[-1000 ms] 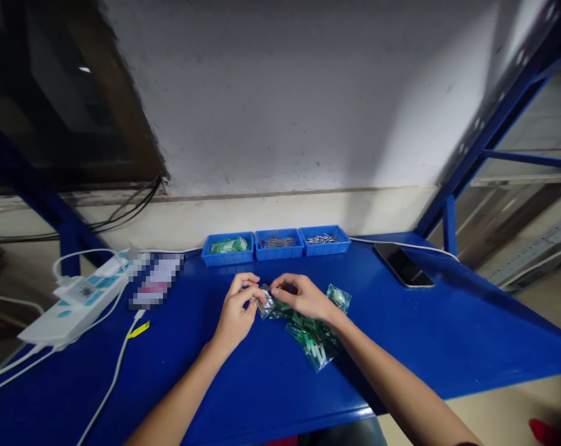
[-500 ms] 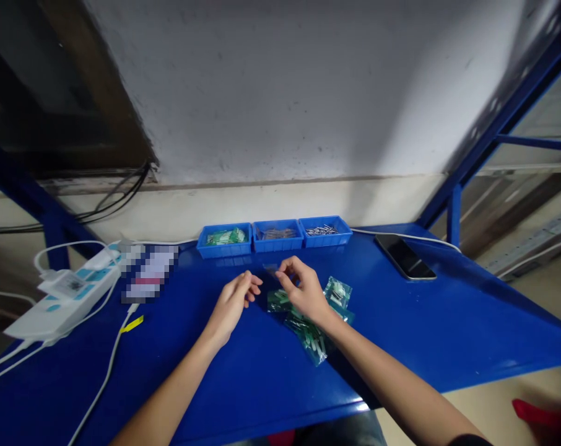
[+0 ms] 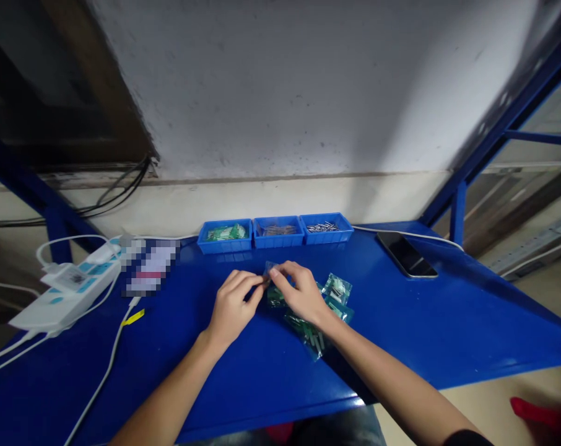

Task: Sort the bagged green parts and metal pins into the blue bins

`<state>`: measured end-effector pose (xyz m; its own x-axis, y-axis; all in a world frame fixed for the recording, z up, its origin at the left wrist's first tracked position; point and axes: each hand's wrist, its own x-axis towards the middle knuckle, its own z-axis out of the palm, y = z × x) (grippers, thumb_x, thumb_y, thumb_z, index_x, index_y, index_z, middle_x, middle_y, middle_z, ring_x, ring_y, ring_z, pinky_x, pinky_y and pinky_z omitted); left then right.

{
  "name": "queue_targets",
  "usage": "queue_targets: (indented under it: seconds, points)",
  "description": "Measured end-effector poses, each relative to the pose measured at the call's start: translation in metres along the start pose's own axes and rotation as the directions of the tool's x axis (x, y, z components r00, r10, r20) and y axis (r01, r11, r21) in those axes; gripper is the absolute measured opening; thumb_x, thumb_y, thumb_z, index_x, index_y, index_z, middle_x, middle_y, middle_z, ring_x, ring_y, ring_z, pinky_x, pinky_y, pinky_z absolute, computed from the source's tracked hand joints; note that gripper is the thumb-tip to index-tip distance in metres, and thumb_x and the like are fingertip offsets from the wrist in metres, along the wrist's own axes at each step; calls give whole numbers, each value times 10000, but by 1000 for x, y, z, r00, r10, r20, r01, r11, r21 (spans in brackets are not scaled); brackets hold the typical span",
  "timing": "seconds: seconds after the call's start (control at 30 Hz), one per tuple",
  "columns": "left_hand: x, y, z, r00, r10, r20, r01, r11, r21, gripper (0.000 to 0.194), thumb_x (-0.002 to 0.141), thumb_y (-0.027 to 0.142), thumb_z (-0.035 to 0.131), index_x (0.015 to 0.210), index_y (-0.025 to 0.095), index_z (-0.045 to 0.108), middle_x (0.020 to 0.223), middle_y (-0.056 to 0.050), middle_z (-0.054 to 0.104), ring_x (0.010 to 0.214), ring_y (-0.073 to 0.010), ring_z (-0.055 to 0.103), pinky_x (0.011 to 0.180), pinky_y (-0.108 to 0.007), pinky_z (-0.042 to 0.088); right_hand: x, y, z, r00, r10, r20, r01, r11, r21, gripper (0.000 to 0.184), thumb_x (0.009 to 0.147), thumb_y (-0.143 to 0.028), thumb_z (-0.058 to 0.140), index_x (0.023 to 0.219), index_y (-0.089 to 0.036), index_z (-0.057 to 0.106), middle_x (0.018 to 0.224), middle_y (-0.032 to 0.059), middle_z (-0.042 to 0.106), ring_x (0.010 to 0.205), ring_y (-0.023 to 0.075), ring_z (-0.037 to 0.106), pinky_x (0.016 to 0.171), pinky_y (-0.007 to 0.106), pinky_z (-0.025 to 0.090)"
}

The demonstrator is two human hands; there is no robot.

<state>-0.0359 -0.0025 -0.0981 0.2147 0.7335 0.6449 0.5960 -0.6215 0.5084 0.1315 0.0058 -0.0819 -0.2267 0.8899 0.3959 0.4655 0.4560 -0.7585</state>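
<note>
My left hand [image 3: 234, 306] and my right hand [image 3: 298, 290] meet over the middle of the blue table [image 3: 401, 334]. Both pinch a small clear plastic bag [image 3: 270, 270] between their fingertips, the left from the left side, the right from above. Just under my right hand lies a heap of clear packets with green parts [image 3: 317, 319]. Behind the hands stand three small blue trays: the left tray [image 3: 225, 238] holds green packets, the middle tray [image 3: 277, 233] thin brownish parts, the right tray [image 3: 326, 228] metal pins.
A black phone [image 3: 407, 254] lies at the back right with a white cable running to it. At the left lie a white power strip [image 3: 64, 291], white cables [image 3: 108, 365] and a blurred card [image 3: 150, 269]. A wall rises behind the table.
My hands parted half a second ago, the right one lifting a clear bag; now the left hand has come back and both pinch the bag. The camera tilted slightly.
</note>
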Motion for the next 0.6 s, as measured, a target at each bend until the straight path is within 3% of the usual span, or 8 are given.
queue_targets:
  seconds: [0.1,0.2,0.3,0.37,0.4,0.47,0.53,0.6]
  points:
    - [-1,0,3,999,31,43,-31,1000,-3,121,841,199,553,891,209,663,869,-45,672,841,-185,574,785,-326,462,1,4,4,998,53,-20,-51,997,56,270,911,-317,436,833,-185,659,755,19,650,644,132,543,619,254,396]
    - [0,-5,5,973,-183,142,205,965,-163,170,849,280,550,960,204,655,932,-57,663,871,-191,585,729,-302,472,-1,7,9,997,-35,-67,37,999,29,205,886,-243,458,937,-188,649,819,32,658,671,139,562,632,248,412]
    - [2,-9,6,869,-412,274,495,742,-453,352,891,441,456,922,154,657,870,-81,665,789,-178,604,629,-268,457,-3,10,10,987,-150,-59,150,989,-12,228,862,-169,450,992,-204,634,857,44,643,724,152,580,671,254,434]
    - [3,-11,5,813,-487,320,572,565,-595,458,896,505,408,916,122,658,814,-92,663,720,-165,601,577,-252,435,-4,11,10,978,-205,-40,204,979,-18,255,849,-131,438,992,-211,634,878,49,635,776,160,591,713,261,447]
    - [4,-11,5,803,-504,319,577,522,-628,456,886,508,431,925,114,658,798,-91,661,696,-158,596,563,-245,425,-5,10,9,974,-225,-33,224,974,-10,274,839,-110,432,996,-212,632,902,52,633,809,162,594,737,265,452]
    - [4,-11,4,810,-516,279,564,551,-615,371,849,459,529,939,124,660,768,-69,657,675,-149,591,561,-237,419,-5,9,8,969,-244,-25,244,970,5,310,807,-73,434,1000,-212,632,958,56,626,872,166,589,789,277,454]
    - [3,-11,3,849,-495,186,512,681,-523,270,822,388,589,931,154,668,787,-52,667,704,-155,601,594,-246,437,-4,7,7,977,-210,-29,210,978,4,285,782,-82,472,972,-208,642,1018,65,604,953,182,565,855,311,442]
    - [3,-11,2,913,-400,87,401,833,-382,210,829,338,587,937,188,686,865,-53,678,773,-170,612,653,-269,462,-2,5,6,995,-101,-28,102,994,29,175,799,-180,535,920,-200,660,1044,77,574,994,198,546,867,334,441]
